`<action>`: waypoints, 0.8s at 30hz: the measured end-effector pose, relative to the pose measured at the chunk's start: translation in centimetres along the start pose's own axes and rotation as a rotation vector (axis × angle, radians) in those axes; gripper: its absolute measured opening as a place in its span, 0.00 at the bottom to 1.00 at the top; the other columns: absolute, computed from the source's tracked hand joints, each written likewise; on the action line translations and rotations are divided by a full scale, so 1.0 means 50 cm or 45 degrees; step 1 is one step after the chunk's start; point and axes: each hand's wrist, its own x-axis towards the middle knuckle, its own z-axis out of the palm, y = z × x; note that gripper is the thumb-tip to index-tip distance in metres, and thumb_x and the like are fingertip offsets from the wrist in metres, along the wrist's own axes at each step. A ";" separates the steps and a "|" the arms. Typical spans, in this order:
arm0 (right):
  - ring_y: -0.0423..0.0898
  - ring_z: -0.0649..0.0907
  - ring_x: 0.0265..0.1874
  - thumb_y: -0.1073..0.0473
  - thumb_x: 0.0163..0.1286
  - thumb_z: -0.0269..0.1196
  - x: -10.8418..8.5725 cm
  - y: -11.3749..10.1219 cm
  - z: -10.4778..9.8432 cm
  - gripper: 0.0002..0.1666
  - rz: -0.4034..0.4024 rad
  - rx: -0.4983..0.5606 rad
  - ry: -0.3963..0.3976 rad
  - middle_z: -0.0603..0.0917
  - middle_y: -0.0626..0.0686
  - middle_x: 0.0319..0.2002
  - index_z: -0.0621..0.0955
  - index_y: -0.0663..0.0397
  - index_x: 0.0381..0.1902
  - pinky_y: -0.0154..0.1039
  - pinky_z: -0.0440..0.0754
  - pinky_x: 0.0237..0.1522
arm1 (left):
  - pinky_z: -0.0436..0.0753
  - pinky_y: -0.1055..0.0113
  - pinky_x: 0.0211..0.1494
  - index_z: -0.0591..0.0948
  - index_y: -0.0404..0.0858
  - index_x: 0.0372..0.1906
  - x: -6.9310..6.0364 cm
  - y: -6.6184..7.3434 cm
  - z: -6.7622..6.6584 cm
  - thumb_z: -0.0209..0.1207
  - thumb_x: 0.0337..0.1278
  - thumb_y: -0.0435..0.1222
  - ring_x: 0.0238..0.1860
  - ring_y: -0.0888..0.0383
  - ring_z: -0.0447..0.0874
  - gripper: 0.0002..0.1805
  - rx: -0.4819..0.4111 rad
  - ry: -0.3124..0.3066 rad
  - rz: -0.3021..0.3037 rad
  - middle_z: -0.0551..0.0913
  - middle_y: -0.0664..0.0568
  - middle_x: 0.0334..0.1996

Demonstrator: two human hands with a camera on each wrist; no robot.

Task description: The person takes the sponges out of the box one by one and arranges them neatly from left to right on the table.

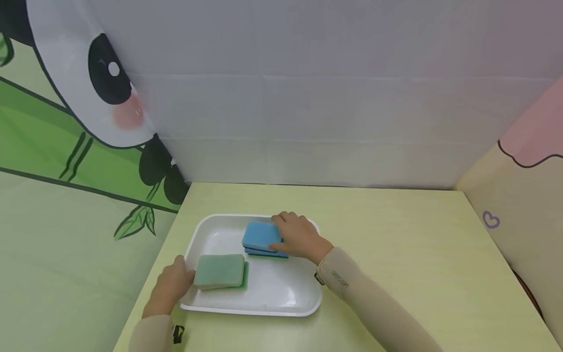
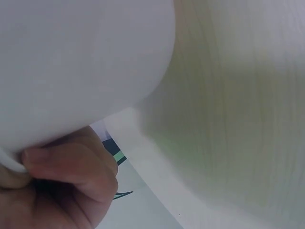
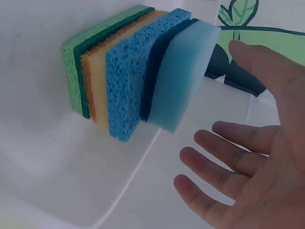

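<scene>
Two sleeves nearest the viewer: left sleeve [image 1: 151, 335] at the bottom edge with a black-and-yellow item [image 1: 178, 334] beside its cuff; right sleeve [image 1: 374, 298] slanting in, small dark lettering along it.

Left hand [image 1: 169, 283]: fingers curled, pinching the left rim of a white tray [image 1: 281, 293]; the left wrist view shows fingertips bent over the edge. This hand hides part of that rim.

Front left inside the tray: upper green sponge [image 1: 220, 270], pale, lying on a lower green sponge [image 1: 246, 276] that juts out to the right. Left thumb just beside the pair; contact cannot be told. The pair lies between the left hand and the stack farther back.

Right hand [image 1: 301, 237]: fingers straight and spread, holding nothing; the right wrist view shows a gap between the fingers and the layered blue stack [image 1: 261, 234]. From the head, this hand covers the stack's right end and some of the tray's far rim. Stack sits toward the tray's far side: green layers lowest, then orange-brown and pale yellow, blue above.

Beneath all, pale yellow table [image 1: 396, 264]. Beyond: right wall with purple heart [image 1: 490, 220], left wall with cartoon face [image 1: 66, 73], greyish back wall [image 1: 330, 122], faintly creased.
</scene>
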 end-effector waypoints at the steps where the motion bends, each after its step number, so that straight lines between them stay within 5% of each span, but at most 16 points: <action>1: 0.51 0.78 0.57 0.31 0.63 0.65 0.006 -0.004 0.004 0.47 -0.001 -0.002 -0.013 0.76 0.55 0.62 0.71 0.57 0.69 0.48 0.78 0.52 | 0.82 0.46 0.35 0.64 0.20 0.53 0.000 0.000 0.000 0.53 0.68 0.35 0.38 0.37 0.83 0.21 -0.002 0.000 -0.003 0.78 0.24 0.41; 24: 0.51 0.78 0.58 0.34 0.65 0.64 0.043 -0.050 0.036 0.45 -0.002 -0.065 -0.065 0.78 0.57 0.61 0.71 0.59 0.68 0.49 0.78 0.54 | 0.82 0.46 0.34 0.65 0.21 0.52 -0.002 -0.012 -0.004 0.54 0.68 0.34 0.37 0.36 0.83 0.20 0.009 0.016 0.021 0.78 0.24 0.41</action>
